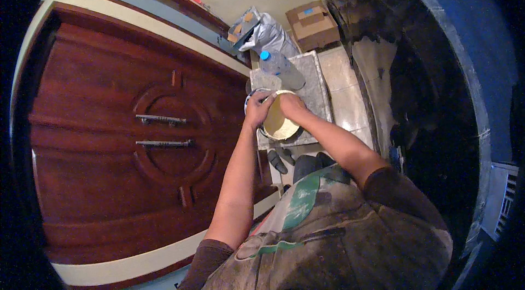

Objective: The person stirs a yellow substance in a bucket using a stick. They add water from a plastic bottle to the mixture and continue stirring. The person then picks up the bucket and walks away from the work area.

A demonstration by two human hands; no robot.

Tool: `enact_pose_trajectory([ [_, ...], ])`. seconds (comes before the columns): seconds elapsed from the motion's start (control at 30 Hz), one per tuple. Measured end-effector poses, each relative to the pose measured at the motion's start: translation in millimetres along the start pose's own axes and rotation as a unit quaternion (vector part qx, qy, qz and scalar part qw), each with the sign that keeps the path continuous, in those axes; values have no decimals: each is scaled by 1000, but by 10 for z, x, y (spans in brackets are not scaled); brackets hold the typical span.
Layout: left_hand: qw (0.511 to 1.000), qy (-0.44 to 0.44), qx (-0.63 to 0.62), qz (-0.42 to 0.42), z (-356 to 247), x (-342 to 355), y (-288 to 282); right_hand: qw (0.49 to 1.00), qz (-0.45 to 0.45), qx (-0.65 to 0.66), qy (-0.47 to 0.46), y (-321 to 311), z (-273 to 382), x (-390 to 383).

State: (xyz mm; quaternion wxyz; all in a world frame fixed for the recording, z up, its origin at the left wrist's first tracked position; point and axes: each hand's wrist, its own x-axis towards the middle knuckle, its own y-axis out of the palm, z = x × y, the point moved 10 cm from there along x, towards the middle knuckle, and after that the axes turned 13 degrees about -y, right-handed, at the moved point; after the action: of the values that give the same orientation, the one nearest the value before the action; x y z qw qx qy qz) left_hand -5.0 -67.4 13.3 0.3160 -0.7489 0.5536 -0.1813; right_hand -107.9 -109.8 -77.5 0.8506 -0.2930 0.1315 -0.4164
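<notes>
One bucket [281,137], pale coating [286,128] inside, right hand [292,106] dipped in

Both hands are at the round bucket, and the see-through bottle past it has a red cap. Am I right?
Not quite: the cap is blue, as the head view shows. The left hand and right hand are at the round bucket, with the see-through bottle past it.

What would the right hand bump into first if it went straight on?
Most likely the inside of the pale bucket: the right hand dips into its opening. The fingertips are hidden, so whether wall or bottom is unclear.
</notes>
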Motion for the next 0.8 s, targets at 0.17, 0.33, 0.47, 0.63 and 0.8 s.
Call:
enact_pose_trajectory([
  [0.17,999,-29,5,20,-54,2,34,932,272,-128,-204,620,277,-163],
  [0.33,999,-39,-9,8,11,-18,3,980,133,-72,-128,521,116,-104],
  [0.47,999,-51,8,6,42,58,14,960,174,-110,-192,673,80,119],
  [0.63,998,-65,-23,5,244,51,28,953,233,-118,-154,585,273,-202],
  [0.8,999,-49,-9,7,-29,43,51,995,-45,-47,-71,70,-67,-26],
])
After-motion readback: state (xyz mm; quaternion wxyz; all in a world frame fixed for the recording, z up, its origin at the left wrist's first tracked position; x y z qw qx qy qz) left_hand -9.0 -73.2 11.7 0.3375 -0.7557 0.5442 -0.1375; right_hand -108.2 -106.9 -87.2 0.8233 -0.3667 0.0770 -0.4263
